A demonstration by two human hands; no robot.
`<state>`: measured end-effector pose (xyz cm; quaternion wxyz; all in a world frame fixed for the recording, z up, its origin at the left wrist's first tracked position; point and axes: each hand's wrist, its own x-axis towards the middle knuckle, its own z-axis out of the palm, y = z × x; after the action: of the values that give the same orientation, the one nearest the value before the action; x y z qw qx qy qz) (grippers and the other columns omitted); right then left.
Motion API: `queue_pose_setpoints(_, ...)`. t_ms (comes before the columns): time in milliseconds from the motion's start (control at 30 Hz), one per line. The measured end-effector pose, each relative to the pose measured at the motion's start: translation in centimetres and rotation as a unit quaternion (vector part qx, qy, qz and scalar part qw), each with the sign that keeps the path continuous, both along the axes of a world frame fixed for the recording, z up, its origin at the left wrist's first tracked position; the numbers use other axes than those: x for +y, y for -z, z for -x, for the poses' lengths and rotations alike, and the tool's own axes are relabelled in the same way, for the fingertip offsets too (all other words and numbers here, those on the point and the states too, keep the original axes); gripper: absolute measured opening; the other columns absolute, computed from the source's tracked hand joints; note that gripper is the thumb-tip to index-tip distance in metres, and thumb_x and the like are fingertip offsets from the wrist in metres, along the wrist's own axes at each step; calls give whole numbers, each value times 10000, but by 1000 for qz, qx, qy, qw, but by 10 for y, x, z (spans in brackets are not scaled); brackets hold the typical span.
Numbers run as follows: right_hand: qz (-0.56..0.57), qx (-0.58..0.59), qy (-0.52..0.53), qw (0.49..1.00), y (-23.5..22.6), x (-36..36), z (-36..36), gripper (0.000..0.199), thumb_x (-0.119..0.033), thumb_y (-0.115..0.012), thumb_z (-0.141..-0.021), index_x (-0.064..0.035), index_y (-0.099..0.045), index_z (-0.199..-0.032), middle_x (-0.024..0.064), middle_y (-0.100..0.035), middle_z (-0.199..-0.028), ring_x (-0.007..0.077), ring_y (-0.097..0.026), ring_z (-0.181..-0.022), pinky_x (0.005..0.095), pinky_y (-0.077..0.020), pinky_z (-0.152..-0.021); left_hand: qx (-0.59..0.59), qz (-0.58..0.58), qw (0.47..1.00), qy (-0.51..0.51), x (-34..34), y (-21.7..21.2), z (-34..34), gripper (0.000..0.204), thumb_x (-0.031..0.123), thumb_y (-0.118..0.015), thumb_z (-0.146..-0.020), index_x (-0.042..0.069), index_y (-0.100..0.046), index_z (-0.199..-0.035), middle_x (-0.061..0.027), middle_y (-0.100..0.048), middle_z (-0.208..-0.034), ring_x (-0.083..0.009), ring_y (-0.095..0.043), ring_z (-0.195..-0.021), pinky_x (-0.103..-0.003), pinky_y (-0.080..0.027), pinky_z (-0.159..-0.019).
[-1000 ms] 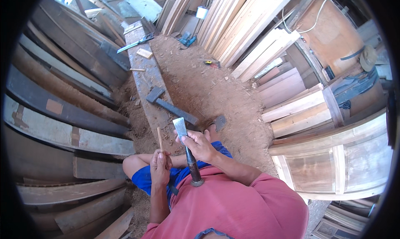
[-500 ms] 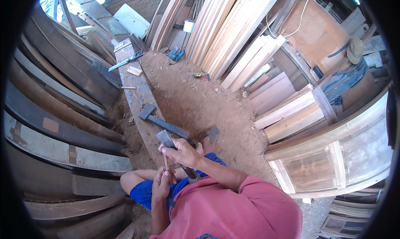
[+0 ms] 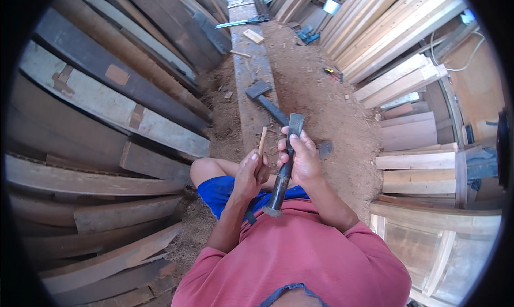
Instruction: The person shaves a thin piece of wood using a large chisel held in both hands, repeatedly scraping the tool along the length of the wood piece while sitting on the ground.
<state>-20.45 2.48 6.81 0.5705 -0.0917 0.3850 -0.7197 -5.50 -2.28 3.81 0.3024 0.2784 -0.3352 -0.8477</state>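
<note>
In my right hand (image 3: 304, 156) is a chisel (image 3: 284, 176), gripped near its neck. Its broad grey blade points up and away from me, and the dark handle with a worn, frayed butt hangs toward my shirt. My left hand (image 3: 250, 177) is closed around a slim wooden stick (image 3: 263, 140), whose pale upper end stands up out of the fist. The two hands are close side by side above my lap, with stick and blade apart. Just beyond them a mallet (image 3: 270, 106) with a dark block head lies on the long plank bench (image 3: 243, 82); part of its handle is hidden behind the chisel.
Farther along the bench lie a blue handsaw (image 3: 243, 22), a small wood block (image 3: 253, 36) and a thin offcut (image 3: 241, 53). A blue power tool (image 3: 307, 35) rests on the sawdust-covered ground (image 3: 316, 92). Dark boards (image 3: 115, 103) line the left; pale planks (image 3: 391, 23) lean at right.
The chisel has come away from the stick and now stands more upright in my right hand. The stick, still in my left hand, is apart from the blade. The view has swung leftward.
</note>
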Motion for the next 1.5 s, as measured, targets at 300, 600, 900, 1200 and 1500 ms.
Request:
queue_pose_setpoints(300,-38,-122,-221,967,-15,12,-64,153,-208,-464,-997,-69,-491,-1054,6,-520,-747,72,-466,-518,266,-447,-490,-196,44,974,-104,-14,-17,-9,375,369,-357,-1034,81,-536,-873,5,-496,-700,-86,-463,-638,-266,-422,-578)
queue_pose_setpoints(600,-35,-113,-255,960,-34,29,-68,162,-237,-442,-1008,-81,-484,-1017,-32,-417,-672,42,-373,-465,238,-420,-469,-232,322,916,-60,-2,-16,-40,363,281,-337,-1047,21,-579,-969,-62,-567,-776,-151,-524,-730,-300,-438,-671)
queue_pose_setpoints(900,72,-56,-104,990,-54,46,-22,171,-257,-453,-1010,-88,-456,-987,-22,-415,-656,64,-377,-436,259,-412,-445,-223,480,843,98,50,5,-67,239,101,-353,-958,25,-470,-764,-153,-458,-645,-336,-467,-585,-366,-413,-550)
queue_pose_setpoints(1200,-55,-140,-182,972,-35,9,-39,120,-209,-457,-1000,-95,-485,-1022,-18,-459,-702,64,-409,-494,269,-438,-478,-96,88,991,-43,-2,24,-46,384,353,-365,-1048,41,-555,-930,11,-467,-746,-63,-421,-691,-233,-379,-613)
queue_pose_setpoints(1500,-21,-75,-274,959,-46,21,-69,155,-227,-440,-1006,-76,-478,-1015,-26,-428,-688,41,-371,-471,243,-421,-479,-291,447,838,-115,-7,-13,-49,221,172,-445,-1014,13,-598,-1030,-130,-597,-767,-238,-607,-663,-325,-470,-605)
